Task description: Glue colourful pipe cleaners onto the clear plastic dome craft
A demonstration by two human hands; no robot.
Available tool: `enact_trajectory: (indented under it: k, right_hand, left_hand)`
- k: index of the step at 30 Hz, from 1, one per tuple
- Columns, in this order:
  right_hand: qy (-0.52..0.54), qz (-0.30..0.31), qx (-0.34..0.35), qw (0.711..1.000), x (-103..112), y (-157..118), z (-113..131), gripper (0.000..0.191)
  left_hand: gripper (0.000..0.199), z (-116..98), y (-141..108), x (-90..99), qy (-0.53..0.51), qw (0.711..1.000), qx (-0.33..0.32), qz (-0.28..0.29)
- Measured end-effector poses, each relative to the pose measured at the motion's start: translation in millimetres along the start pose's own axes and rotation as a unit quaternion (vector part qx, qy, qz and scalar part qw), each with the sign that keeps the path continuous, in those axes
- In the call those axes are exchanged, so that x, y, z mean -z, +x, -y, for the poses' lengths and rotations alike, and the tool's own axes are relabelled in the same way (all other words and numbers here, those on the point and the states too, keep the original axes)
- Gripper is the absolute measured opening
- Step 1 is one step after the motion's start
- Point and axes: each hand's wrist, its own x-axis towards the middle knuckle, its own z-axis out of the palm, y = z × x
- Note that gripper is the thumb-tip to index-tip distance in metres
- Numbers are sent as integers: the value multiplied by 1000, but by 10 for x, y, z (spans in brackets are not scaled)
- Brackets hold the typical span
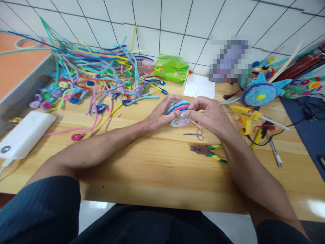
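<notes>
Over the middle of the table, my left hand [162, 113] is closed around a round craft piece [180, 121], its thumb lying across the front. The piece looks like clear, shiny plastic with blue, pink and dark bands of pipe cleaner [183, 107] curving over it. From the right, my right hand [207, 112] pinches thumb and forefinger at the right end of these bands; the exact strand in the pinch is partly hidden. Just below the hands lie small scissors [199, 134], and nearer me are pliers [207, 150] with green and yellow handles, partly behind my right forearm.
Loose pipe cleaners [101, 67] and coiled pieces [47, 105] heap at the left, beside a white power bank [26, 135]. A green tissue pack [171, 68] and white paper [199, 86] lie at the back. A yellow glue gun [245, 118], its cord and a blue fish craft [260, 95] stand right.
</notes>
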Motion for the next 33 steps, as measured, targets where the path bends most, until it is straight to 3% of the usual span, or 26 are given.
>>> enact_trajectory:
  k: [6, 13, 18, 24, 33]
  right_hand:
    - [-2, -7, -2, 1000, -15, 6, -6, 10]
    - [-12, -13, 4, 1000, -35, 4, 12, 9]
    - [-35, -25, 24, 999, -38, -6, 22, 11]
    - [-1, 1, 12, 1000, 20, -6, -12, 11]
    - [-15, -22, 15, 1000, -6, -10, 8, 10]
  left_hand:
    - [64, -23, 24, 1, 3, 1000, 4, -6]
    - [66, -242, 35, 36, -9, 997, 75, 4]
    - [64, -299, 55, 11, 4, 996, 86, -15]
    - [61, -270, 49, 15, 19, 995, 90, -37]
    - [70, -144, 50, 16, -41, 996, 73, -28]
